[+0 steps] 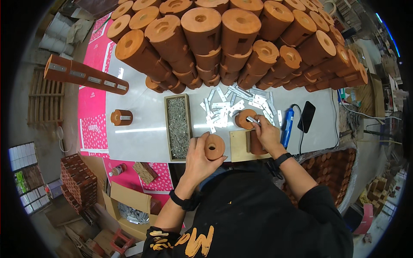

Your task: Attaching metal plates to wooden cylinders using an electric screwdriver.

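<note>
My left hand [195, 159] is closed around a reddish-brown wooden cylinder [220, 148], whose round end with a centre hole faces up. My right hand [269, 136] pinches a small metal plate [252, 121] over another wooden cylinder [243, 115] on the table. Under that hand, a further brown wooden piece [257, 148] rests at a light wooden board [238, 144], partly hidden by the fingers. Beyond both hands lies a loose heap of silvery metal plates [221, 112]. A long wooden tray [167, 129] full of small screws or nails stands left of my left hand.
Stacked wooden cylinders [200, 36] line the table's far side. A blue power screwdriver [287, 127] and a black phone [306, 117] lie at the right. One cylinder [121, 117] and a row of joined cylinders [86, 75] lie left. An open carton [129, 195] sits lower left.
</note>
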Demonstrator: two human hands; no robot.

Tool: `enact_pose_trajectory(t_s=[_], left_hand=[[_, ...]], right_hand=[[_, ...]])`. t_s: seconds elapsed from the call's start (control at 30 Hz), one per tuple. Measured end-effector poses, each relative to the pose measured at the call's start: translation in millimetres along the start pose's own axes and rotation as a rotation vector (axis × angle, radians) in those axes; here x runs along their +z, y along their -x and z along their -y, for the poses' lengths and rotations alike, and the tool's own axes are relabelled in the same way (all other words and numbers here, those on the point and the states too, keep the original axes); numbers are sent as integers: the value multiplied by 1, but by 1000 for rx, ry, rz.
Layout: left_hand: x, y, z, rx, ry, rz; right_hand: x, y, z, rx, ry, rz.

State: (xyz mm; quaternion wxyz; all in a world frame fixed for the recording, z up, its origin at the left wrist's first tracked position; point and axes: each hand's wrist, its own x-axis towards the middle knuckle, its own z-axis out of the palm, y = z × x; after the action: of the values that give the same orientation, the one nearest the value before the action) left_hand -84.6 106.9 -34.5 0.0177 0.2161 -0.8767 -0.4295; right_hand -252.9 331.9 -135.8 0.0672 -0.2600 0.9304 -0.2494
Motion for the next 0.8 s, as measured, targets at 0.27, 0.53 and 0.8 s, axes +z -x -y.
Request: enact_pose_trajectory(t_s=[0.27, 0.53, 0.8], left_hand=[[3, 3, 7, 11, -7, 20], [4, -1, 2, 29, 4, 1], [2, -2, 4, 12, 8, 8]], right_hand=[[1, -1, 4, -8, 42, -16], [-4, -1, 15, 29, 124, -53], [-4, -2, 15, 18, 97, -70]])
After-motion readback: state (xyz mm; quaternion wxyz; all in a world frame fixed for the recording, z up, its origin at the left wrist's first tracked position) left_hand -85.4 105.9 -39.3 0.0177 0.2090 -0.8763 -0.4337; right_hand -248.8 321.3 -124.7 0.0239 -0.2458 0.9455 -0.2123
